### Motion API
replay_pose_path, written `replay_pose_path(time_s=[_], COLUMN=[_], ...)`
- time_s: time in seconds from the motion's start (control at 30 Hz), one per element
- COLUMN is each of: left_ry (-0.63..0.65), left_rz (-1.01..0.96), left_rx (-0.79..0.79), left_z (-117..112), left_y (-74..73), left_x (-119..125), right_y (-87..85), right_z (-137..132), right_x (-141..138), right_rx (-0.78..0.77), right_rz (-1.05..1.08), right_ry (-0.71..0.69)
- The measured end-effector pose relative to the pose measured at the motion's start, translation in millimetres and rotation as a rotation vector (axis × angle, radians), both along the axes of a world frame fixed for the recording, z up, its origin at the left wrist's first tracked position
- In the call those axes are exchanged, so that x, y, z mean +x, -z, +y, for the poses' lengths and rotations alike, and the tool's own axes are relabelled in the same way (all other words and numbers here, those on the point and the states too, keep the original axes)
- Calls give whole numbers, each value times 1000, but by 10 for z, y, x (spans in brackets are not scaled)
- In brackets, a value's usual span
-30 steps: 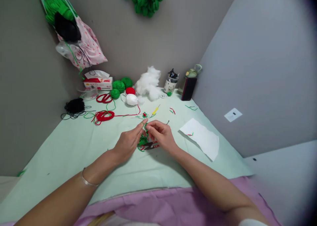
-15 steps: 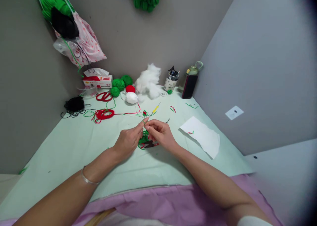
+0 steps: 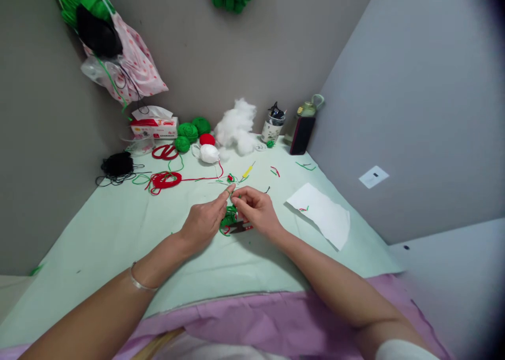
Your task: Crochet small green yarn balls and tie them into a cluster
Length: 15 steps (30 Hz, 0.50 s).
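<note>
My left hand (image 3: 203,220) is over the middle of the table, its index finger stretched forward with a thin loop of green yarn (image 3: 228,191) around it. Facing it, my right hand (image 3: 255,208) pinches at the same spot, thumb against fingertips; a bit of green shows there. Whether a hook or needle is between the fingers is hidden. Just below the fingers lies a small heap of green yarn (image 3: 229,216) with red and white bits. Partly under my right hand is a dark thread snipper (image 3: 239,227).
Beyond my hands lie a yellow-handled crochet hook (image 3: 248,171), a coil of red yarn (image 3: 165,180) and a white yarn ball (image 3: 209,153). Farther back are red-handled scissors (image 3: 164,152), white stuffing (image 3: 236,126) and a phone (image 3: 302,135). White paper (image 3: 319,215) lies at right.
The view has shifted slightly. My right fingers have moved a little at the yarn, and more green shows beside their tips. My left hand keeps nearly the same pose.
</note>
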<state>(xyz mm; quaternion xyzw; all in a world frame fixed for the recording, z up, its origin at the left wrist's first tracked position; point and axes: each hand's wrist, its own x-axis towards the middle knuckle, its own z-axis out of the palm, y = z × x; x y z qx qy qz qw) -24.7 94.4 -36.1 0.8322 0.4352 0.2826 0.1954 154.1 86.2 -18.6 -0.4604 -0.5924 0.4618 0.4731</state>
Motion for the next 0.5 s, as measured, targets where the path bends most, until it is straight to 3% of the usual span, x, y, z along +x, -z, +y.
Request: replay_pose_path(time_s=[0.3, 0.5], left_ry=[-32, -37], left_rz=[131, 156], left_rx=[146, 161], left_z=[22, 23], left_y=[66, 57], left_x=[9, -4], right_y=[-25, -30], right_z=[34, 44], right_x=[17, -10], right_rx=[-111, -127], right_rz=[59, 95], right_ry=[-111, -100])
